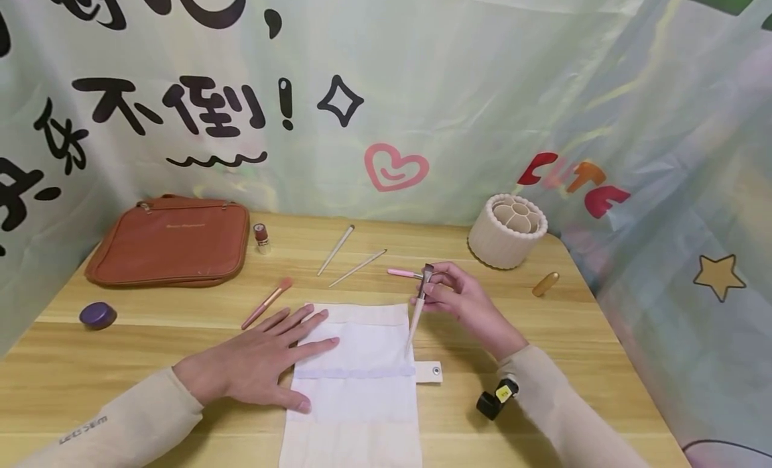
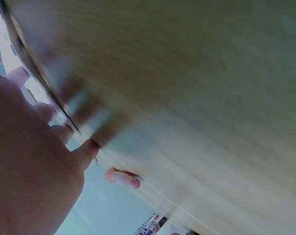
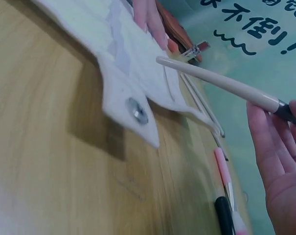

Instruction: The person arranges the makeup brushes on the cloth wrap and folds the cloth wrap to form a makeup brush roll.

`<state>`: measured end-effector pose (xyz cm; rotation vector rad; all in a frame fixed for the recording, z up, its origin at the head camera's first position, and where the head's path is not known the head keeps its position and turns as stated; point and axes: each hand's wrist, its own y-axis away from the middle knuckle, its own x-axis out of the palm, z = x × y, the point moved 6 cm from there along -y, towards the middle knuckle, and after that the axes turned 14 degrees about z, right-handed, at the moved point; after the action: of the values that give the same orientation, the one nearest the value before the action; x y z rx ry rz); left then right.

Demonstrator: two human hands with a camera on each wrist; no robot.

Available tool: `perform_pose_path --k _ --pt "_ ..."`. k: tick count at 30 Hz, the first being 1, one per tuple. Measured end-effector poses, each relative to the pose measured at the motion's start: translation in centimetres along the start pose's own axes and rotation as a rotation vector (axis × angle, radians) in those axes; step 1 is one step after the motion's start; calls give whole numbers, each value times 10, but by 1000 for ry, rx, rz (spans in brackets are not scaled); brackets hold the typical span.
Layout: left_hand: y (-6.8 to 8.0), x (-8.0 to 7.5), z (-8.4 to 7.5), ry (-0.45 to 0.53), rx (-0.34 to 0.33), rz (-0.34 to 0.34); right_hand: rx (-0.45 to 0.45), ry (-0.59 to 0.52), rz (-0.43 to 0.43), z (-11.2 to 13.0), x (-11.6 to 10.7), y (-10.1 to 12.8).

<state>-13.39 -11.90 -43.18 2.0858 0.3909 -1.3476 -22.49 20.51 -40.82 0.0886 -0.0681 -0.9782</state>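
Note:
My left hand (image 1: 256, 361) lies with spread fingers on a white cloth brush roll (image 1: 356, 401), near its left edge. From the roll's right side sticks out a tab with a metal snap (image 1: 429, 371). My right hand (image 1: 461, 300) pinches a makeup brush (image 1: 417, 315) near its metal collar. Its dark bristles point up, and its pale handle slants down over the roll's right edge. In the right wrist view the handle (image 3: 221, 84) hangs above the cloth. A pink-handled brush (image 1: 403, 273) lies just beyond the right hand, partly hidden by it.
Two thin pale brushes (image 1: 335, 250) lie at the back, a pink brush (image 1: 267, 304) left of the roll. Around them stand a brown case (image 1: 175, 247), a small lipstick-like tube (image 1: 262, 239), a purple lid (image 1: 98, 316), a cream divided holder (image 1: 503, 243) and a gold tube (image 1: 545, 284).

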Motion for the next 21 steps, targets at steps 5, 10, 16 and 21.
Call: perform_pose_path --k 5,10,16,21 --pt "0 -1 -1 -12 3 -5 23 6 -18 -4 3 -5" --pt "0 0 -1 -16 3 -6 57 45 24 -12 11 -8" --pt "-1 -1 -1 -8 1 -2 95 121 103 -20 21 -7" --pt "-1 -2 -2 -5 1 -4 130 232 180 -21 29 -3"
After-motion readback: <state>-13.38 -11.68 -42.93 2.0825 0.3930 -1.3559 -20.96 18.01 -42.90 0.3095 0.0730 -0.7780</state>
